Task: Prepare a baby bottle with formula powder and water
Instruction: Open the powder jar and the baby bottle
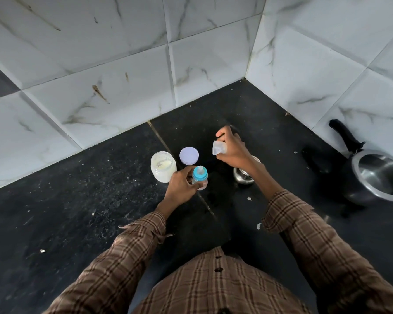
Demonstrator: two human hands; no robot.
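Meanwhile left hand (179,186) grips bottle (200,177); right hand (233,152) lifts cap (219,150).

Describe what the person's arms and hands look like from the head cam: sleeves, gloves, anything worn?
Both arms wear long sleeves of a brown plaid shirt with darker and pale check lines, cuffs unbuttoned and loose at the wrists. The left hand and right hand are bare: no gloves, and no rings or watch visible. The shirt front shows dark buttons.
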